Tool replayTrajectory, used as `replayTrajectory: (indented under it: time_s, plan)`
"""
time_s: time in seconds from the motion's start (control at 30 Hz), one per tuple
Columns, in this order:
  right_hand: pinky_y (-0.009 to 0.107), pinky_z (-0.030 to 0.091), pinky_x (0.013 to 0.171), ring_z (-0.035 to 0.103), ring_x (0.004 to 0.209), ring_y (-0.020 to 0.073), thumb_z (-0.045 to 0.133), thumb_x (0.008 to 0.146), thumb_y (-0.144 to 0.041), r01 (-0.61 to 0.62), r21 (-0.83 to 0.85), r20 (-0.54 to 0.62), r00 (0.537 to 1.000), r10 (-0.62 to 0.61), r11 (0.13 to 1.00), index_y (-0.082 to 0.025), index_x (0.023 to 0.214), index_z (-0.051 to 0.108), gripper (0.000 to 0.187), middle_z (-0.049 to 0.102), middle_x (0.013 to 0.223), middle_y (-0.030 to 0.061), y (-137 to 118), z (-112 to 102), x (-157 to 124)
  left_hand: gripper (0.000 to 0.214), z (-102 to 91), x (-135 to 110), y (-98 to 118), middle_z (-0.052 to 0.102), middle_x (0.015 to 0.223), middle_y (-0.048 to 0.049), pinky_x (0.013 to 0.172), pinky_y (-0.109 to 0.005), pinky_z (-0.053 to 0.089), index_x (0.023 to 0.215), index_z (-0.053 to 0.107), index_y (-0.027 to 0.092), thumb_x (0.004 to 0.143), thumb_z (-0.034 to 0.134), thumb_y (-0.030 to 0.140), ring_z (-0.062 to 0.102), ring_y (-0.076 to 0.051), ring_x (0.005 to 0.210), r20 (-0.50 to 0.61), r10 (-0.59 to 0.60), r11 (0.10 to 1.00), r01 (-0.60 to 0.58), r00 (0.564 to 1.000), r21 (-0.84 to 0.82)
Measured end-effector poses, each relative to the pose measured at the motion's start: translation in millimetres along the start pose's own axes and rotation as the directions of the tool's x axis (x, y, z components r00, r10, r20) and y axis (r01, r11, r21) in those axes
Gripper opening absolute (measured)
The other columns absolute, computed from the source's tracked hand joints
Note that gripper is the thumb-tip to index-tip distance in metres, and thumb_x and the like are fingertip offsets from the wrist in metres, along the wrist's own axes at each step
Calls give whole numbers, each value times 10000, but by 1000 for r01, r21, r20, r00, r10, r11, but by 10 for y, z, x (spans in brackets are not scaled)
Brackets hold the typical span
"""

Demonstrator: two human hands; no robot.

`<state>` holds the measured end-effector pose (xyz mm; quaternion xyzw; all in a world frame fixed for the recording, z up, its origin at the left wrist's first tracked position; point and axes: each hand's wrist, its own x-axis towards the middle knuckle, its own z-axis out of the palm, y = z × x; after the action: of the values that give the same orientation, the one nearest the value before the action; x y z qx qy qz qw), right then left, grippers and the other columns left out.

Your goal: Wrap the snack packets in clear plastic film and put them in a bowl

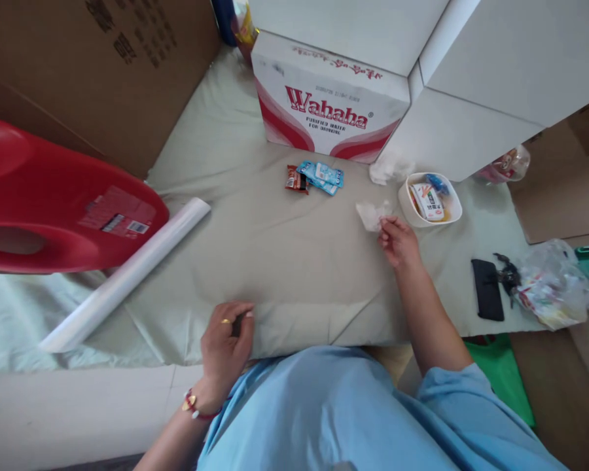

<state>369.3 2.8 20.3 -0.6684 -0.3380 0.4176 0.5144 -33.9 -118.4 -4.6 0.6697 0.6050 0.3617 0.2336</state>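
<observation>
My right hand (397, 241) reaches forward over the pale green cloth (285, 255) and pinches a crumpled clear plastic wrapper (372, 214) just left of a small white tub (406, 208) that holds snack packets. My left hand (226, 343), with a ring and a red bracelet, rests curled at the near folded edge of the cloth, fingers pinched on the fabric. Small red and blue snack packets (317, 178) lie further out on the cloth.
A Wahaha water carton (324, 98) and white boxes (476, 78) stand at the back. A red plastic stool (53, 203) and a white roll (127, 275) lie left. A black case (487, 289), keys and a plastic bag (552, 288) lie right. Brown cardboard (103, 65) stands back left.
</observation>
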Motion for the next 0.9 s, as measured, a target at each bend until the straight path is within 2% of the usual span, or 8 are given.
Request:
replayTrajectory:
  time_s: [0.07, 0.13, 0.27, 0.33, 0.47, 0.63, 0.77, 0.9]
  plan:
    - [213, 335, 466, 406, 531, 88, 825, 740, -381, -122, 280, 125, 988, 90, 952, -252, 914, 647, 280, 581, 751, -40, 72, 45, -418, 284, 130, 92, 239, 736, 913, -63, 765, -362, 595, 973, 721, 227, 1016, 539, 441, 711, -209, 848, 188, -141, 965, 177, 972, -192]
    - [197, 312, 458, 380, 525, 74, 873, 712, -370, -188, 400, 193, 974, 118, 897, -252, 903, 659, 310, 553, 727, -54, 125, 96, -794, 401, 326, 222, 505, 728, 958, -70, 667, -333, 600, 1042, 690, 227, 1007, 520, 589, 724, -215, 854, 456, -189, 835, 387, 870, -392]
    - [209, 341, 480, 396, 531, 76, 880, 761, -415, -135, 410, 183, 981, 63, 902, -252, 874, 676, 284, 543, 708, -56, 202, 154, -1262, 662, 830, 529, 953, 646, 1286, -142, 694, -353, 644, 1262, 560, 226, 842, 714, 715, 708, -278, 1098, 686, -60, 565, 591, 725, -576]
    - [226, 363, 503, 418, 538, 86, 870, 789, -454, -84, 349, 180, 983, 21, 933, -256, 878, 687, 284, 552, 704, -53, 237, 141, -1363, 731, 1083, 679, 1066, 627, 1305, -140, 713, -336, 633, 1257, 558, 222, 724, 875, 609, 683, -251, 1079, 676, -48, 545, 586, 736, -600]
    - [263, 480, 672, 570, 718, 131, 881, 786, -493, 54, 315, 64, 995, -78, 948, -263, 865, 707, 299, 644, 824, -19, 310, 53, -1418, 446, 1444, 921, 1037, 647, 876, -12, 694, -284, 558, 905, 600, 198, 695, 887, 466, 620, -140, 773, 635, -71, 449, 593, 769, -669]
    - [313, 562, 889, 672, 995, 164, 914, 755, -428, 25, 540, -35, 999, -7, 841, -288, 875, 697, 285, 730, 1132, -14, 374, -10, -1406, 254, 1511, 978, 836, 620, 827, 12, 739, -269, 493, 846, 645, 203, 737, 815, 357, 576, -124, 752, 523, -59, 505, 477, 850, -719]
    - [285, 578, 733, 660, 785, 139, 865, 805, -433, -16, 553, -17, 999, 30, 833, -284, 918, 660, 277, 744, 1004, -13, 350, 1, -1388, 113, 1446, 960, 793, 622, 941, -18, 773, -261, 462, 832, 712, 202, 764, 764, 277, 578, -142, 859, 319, -19, 671, 249, 947, -698]
    - [203, 428, 490, 494, 533, 80, 859, 780, -441, -19, 529, -46, 998, 51, 848, -259, 900, 627, 319, 678, 808, -33, 266, -24, -1322, 104, 1383, 1060, 779, 612, 881, -7, 728, -248, 456, 777, 679, 211, 691, 732, 233, 561, -146, 832, 330, -122, 491, 346, 936, -799]
